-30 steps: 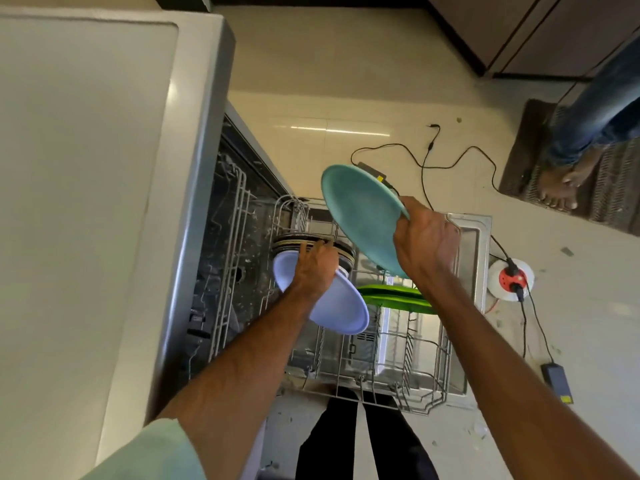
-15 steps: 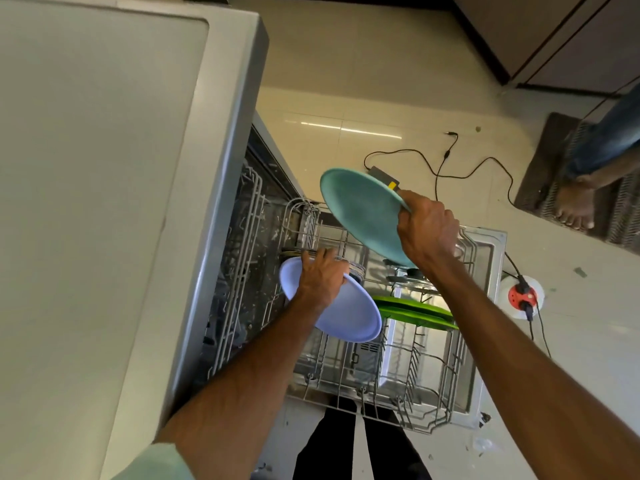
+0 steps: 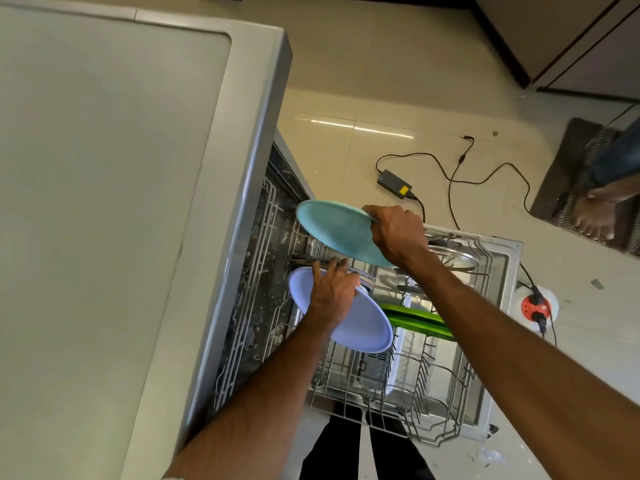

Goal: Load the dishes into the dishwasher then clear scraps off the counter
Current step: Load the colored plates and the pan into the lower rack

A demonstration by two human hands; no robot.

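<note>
Over the pulled-out lower rack (image 3: 433,393), the left hand (image 3: 332,292) curls its fingers over the upper rim of the lavender plate (image 3: 360,327), which slants beneath the palm at the rack's left side. Farther back above the rack, the right hand (image 3: 394,233) grips the teal plate (image 3: 336,230) by its right edge. The teal plate lies flatter than half a second ago.

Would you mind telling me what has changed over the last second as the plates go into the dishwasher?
The right hand has tipped the teal plate flatter and a little toward the dishwasher, over the rack. Nothing was taken or let go. The left hand still grips the lilac plate in the rack; the green plates stay put.
</note>
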